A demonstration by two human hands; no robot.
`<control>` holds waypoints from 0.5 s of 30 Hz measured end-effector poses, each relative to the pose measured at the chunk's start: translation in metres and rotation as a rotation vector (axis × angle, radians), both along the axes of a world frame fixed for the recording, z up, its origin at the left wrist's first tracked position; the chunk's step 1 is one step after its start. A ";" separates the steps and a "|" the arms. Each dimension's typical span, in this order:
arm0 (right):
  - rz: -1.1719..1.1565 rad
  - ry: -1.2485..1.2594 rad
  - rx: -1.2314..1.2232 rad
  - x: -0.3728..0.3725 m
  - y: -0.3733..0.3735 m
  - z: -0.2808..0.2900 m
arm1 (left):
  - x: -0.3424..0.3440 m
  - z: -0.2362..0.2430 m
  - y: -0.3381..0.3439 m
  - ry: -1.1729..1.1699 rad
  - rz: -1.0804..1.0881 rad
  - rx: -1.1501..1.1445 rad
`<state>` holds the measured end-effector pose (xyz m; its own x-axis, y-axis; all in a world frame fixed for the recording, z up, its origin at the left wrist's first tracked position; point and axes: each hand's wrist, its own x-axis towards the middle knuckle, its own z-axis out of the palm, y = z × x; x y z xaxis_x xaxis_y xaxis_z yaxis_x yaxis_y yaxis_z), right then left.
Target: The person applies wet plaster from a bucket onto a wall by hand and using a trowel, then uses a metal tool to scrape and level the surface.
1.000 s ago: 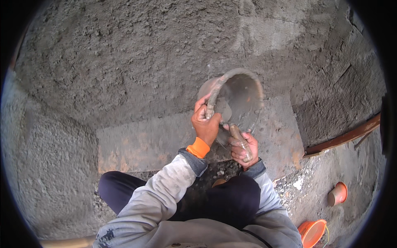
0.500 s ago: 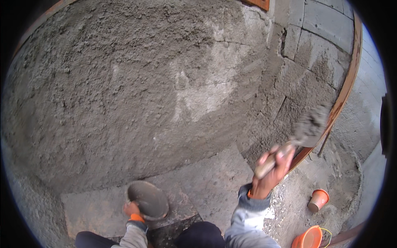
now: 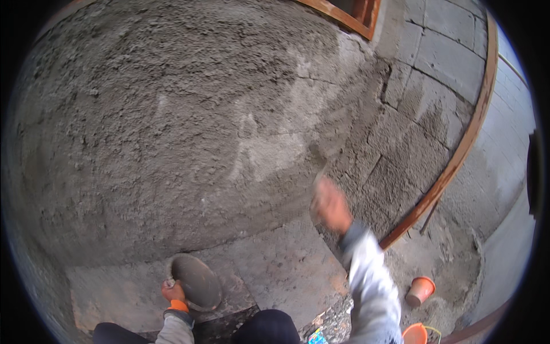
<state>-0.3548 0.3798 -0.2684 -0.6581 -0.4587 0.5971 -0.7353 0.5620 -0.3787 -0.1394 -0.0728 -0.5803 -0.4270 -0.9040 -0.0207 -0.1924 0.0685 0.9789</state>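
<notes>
My left hand (image 3: pixel 173 290) is closed on the rim of a round grey mortar bowl (image 3: pixel 197 282), which is tilted over the slab at the wall's foot. Wet grey mortar coats its inside. Smeared by motion, my right hand (image 3: pixel 332 205) is raised in front of the lower right of the wall, closed round a trowel (image 3: pixel 321 166). Only a thin, blurred part of the trowel shows past my fingers; whether mortar is on it I cannot tell. Rough wet mortar covers much of the wall (image 3: pixel 143 143), with a paler, thinly coated patch (image 3: pixel 269 152) left of my right hand.
A wooden frame (image 3: pixel 344 17) sits at the top of the wall. Along the right runs a long wooden strip (image 3: pixel 458 160) beside grey blocks (image 3: pixel 447 54). An orange bucket (image 3: pixel 421 290) lies tipped on the ground, with another orange bucket (image 3: pixel 415 334) nearer me. Stone slabs (image 3: pixel 286 269) border the wall.
My right hand has swung left and upward with the trowel, from beside the wooden strip to the wall. My left hand still grips the bowl. The view has shifted slightly.
</notes>
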 end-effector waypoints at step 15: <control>0.034 -0.672 0.174 0.173 -0.122 -0.116 | -0.056 0.177 0.115 0.376 -0.674 -0.175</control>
<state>-0.1818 0.2576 -0.3844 -0.8430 -0.5376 -0.0188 -0.3914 0.6370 -0.6641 -0.1951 0.0418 -0.4032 -0.8339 -0.4244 0.3529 0.2874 0.2118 0.9341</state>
